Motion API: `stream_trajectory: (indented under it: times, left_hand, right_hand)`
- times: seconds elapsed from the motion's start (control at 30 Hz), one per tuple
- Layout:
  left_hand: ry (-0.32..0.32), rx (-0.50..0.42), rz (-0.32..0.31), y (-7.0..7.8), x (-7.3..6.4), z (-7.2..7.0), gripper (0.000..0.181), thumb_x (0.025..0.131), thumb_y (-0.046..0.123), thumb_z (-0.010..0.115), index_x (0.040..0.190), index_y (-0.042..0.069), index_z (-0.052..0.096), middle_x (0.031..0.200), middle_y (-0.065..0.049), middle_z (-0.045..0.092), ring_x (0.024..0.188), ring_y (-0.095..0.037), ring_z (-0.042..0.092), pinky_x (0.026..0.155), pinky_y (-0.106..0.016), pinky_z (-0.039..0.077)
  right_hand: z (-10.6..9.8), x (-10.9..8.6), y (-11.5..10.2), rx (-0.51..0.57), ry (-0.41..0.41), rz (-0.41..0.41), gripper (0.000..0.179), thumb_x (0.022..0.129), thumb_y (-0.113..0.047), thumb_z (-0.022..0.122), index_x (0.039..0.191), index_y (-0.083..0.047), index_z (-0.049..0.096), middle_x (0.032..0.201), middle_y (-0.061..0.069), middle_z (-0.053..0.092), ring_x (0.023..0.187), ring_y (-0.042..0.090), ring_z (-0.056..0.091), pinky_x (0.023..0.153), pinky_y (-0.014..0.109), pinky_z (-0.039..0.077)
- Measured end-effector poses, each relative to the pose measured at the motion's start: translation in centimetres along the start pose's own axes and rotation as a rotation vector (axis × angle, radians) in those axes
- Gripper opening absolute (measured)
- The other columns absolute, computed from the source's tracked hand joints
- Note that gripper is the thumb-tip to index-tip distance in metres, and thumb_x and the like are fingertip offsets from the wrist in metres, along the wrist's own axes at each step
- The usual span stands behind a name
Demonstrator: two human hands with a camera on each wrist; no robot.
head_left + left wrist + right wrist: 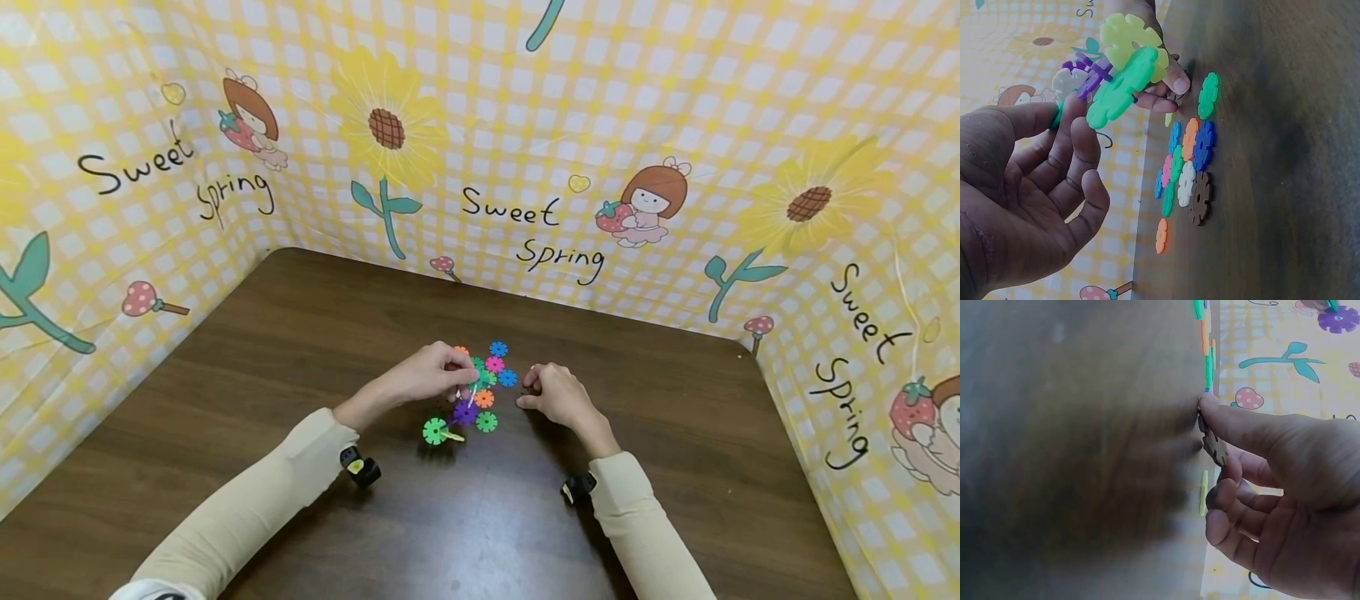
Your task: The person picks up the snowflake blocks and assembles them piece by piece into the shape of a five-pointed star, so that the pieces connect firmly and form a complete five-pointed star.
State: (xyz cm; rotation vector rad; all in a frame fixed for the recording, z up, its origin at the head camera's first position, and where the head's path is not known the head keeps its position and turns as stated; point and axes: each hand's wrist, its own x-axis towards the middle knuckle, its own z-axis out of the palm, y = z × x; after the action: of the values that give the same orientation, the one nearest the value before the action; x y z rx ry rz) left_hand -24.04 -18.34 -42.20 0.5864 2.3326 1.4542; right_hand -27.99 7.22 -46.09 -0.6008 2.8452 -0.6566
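In the head view my left hand [438, 372] holds a joined piece of notched plastic discs above the table. Its fingers pinch a green disc at one end. White, purple [1094, 78], bright green [1124, 87] and pale yellow [1119, 40] discs make up the rest, slotted together at angles. To the right, my right hand [558, 396] is low over the tabletop. Between its thumb and fingers it pinches a single dull-coloured notched disc [1215, 449], seen nearly edge-on. The fingers hide part of that disc.
Several loose discs lie flat on the brown wooden table [637, 392], among them a blue disc [498, 348], a pink disc [494, 364], an orange disc [484, 399] and a brown disc [1199, 199]. A yellow checked cloth [480, 125] walls the table's back and sides.
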Motion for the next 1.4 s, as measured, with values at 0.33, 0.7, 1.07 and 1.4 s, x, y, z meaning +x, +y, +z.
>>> stream_trajectory:
  times: [0.33, 0.7, 1.07, 1.4]
  left_hand:
    - [-0.004, 0.008, 0.006, 0.0, 0.1, 0.1, 0.025, 0.102, 0.017, 0.059, 0.097, -0.004, 0.071, 0.074, -0.005, 0.068, 0.075, -0.045, 0.061, 0.069, -0.049, 0.055]
    - [-0.001, 0.019, 0.006, 0.3, 0.4, 0.4, 0.023, 0.102, 0.018, 0.06, 0.094, 0.0, 0.072, 0.074, -0.006, 0.068, 0.066, -0.029, 0.061, 0.067, -0.047, 0.055]
    - [-0.004, -0.014, 0.013, 0.6, 0.3, 0.7, 0.02, 0.101, 0.017, 0.061, 0.092, 0.002, 0.071, 0.075, -0.007, 0.069, 0.068, -0.028, 0.062, 0.068, -0.045, 0.056]
    - [0.006, -0.029, -0.002, 0.6, 0.4, 0.6, 0.016, 0.102, 0.015, 0.059, 0.099, 0.002, 0.069, 0.078, -0.007, 0.071, 0.065, -0.018, 0.061, 0.072, -0.051, 0.056]
  right_hand:
    - [0.0, -0.3, 0.0, -0.026, 0.011, -0.007, 0.015, 0.084, -0.028, 0.083, 0.085, -0.017, 0.073, 0.079, -0.005, 0.06, 0.076, 0.014, 0.055, 0.065, 0.034, 0.047]
    - [-0.1, -0.9, 0.2, -0.027, 0.035, -0.04, 0.015, 0.086, -0.03, 0.081, 0.08, -0.019, 0.072, 0.075, -0.009, 0.062, 0.069, 0.011, 0.056, 0.058, 0.031, 0.046]
    - [-1.2, -2.0, -0.7, -0.009, 0.108, -0.126, 0.015, 0.089, -0.027, 0.078, 0.08, -0.021, 0.068, 0.072, -0.011, 0.062, 0.067, 0.009, 0.057, 0.058, 0.031, 0.047]
    - [-2.3, -3.0, -2.1, 0.007, 0.146, -0.182, 0.012, 0.09, -0.026, 0.077, 0.083, -0.021, 0.069, 0.071, -0.011, 0.061, 0.064, 0.008, 0.055, 0.054, 0.029, 0.045]
